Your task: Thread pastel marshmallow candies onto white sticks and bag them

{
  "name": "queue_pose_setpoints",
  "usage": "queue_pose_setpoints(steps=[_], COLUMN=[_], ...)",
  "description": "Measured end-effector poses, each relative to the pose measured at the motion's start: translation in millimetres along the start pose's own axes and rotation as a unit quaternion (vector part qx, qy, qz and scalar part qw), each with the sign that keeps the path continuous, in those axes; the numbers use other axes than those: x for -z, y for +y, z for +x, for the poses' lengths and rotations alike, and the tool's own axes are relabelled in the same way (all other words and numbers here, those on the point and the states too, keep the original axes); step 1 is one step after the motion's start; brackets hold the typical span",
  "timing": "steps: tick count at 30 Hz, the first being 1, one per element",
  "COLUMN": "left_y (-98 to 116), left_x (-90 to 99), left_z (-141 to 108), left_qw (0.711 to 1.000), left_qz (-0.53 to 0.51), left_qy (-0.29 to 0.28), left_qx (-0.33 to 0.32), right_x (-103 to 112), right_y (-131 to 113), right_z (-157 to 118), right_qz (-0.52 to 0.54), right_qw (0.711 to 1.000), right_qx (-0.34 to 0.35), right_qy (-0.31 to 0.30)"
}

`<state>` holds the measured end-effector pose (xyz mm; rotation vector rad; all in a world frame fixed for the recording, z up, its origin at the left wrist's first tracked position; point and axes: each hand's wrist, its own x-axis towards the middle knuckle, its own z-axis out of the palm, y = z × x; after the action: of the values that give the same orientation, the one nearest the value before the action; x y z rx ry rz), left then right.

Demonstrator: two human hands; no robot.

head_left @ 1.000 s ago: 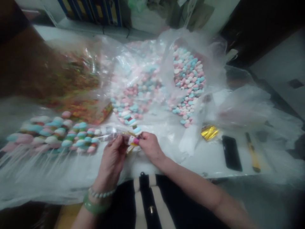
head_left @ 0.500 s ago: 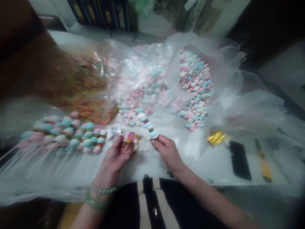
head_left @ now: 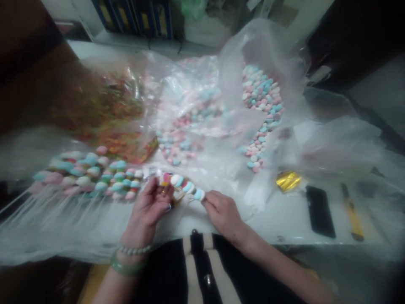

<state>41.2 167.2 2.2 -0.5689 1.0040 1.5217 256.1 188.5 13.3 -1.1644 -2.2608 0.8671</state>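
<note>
My right hand (head_left: 223,213) is closed on the end of a candy skewer (head_left: 188,188) with white, blue and pink pieces, which points left toward my other hand. My left hand (head_left: 153,204) has its fingers curled around a small clear wrapper with a printed pink and yellow pattern (head_left: 166,179). The skewer's far tip lies at the wrapper, though blur hides whether it is inside. Just left of that hand, several finished-looking candy skewers (head_left: 118,177) lie in a row, their white sticks toward the front edge.
Bags of pink, white and blue candies (head_left: 261,93) lie across the back. An orange-green candy bag (head_left: 126,143) is at left. To the right are a gold packet (head_left: 287,181), a black phone (head_left: 320,211) and a yellow cutter (head_left: 352,215).
The skewer in my right hand has swung down and left, from above the wrapper to its side. The candy bag's plastic at the back right stands higher.
</note>
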Motion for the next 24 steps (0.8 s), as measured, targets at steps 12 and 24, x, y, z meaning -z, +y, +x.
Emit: queue_pose_setpoints(steps=[12,24], left_y=[0.0,-18.2], left_x=[8.4,8.2], left_z=[8.9,-2.5], left_qw=[0.98,0.968], left_qz=[0.083,0.172], left_qy=[-0.091,-0.139], left_qx=[-0.158,-0.117], right_x=[8.8,-12.5], right_y=[-4.7,-1.3], right_z=[-5.3,5.2], right_qz=[-0.259,-0.026], right_qw=[0.957,0.99], right_qx=[0.125,-0.076], right_qy=[0.038,-0.115])
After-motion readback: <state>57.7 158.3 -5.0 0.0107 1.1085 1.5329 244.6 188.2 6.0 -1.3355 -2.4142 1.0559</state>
